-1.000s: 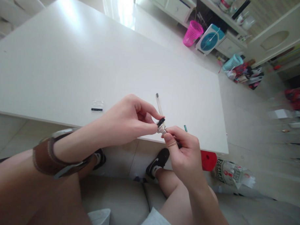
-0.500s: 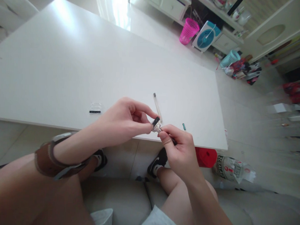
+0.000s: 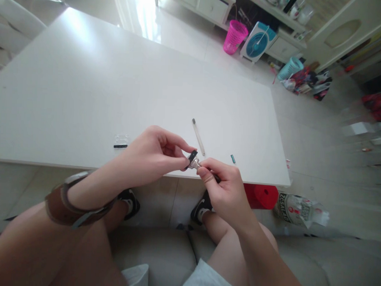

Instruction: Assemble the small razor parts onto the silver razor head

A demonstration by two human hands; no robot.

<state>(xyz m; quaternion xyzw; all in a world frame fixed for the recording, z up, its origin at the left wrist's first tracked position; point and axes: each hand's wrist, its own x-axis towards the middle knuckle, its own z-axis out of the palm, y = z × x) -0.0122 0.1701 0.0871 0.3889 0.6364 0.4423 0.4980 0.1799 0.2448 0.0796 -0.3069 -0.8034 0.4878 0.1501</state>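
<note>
Over the near edge of the white table (image 3: 86, 93), both hands meet at a small tool that looks like a razor (image 3: 194, 163), with a silver T-shaped head and a dark handle. My right hand (image 3: 223, 179) is closed round the handle, which its fingers mostly hide. With thumb and index finger, my left hand (image 3: 158, 156) pinches a black bar (image 3: 192, 156) at the tool's head; whether the bar is fixed to it I cannot tell. A clear tube with a grey end (image 3: 198, 137) lies just beyond the hands.
A small green strip (image 3: 233, 159) lies right of my hands. On the left is a clear plastic case (image 3: 121, 141) with a black edge. Beneath the table's right end stands a red object (image 3: 263, 196), beside a printed bag (image 3: 300, 210). A pink basket (image 3: 235, 37) stands on the floor beyond.
The view has shifted slightly. Both hands and the razor sit a little further left in the picture, and the grip looks the same.
</note>
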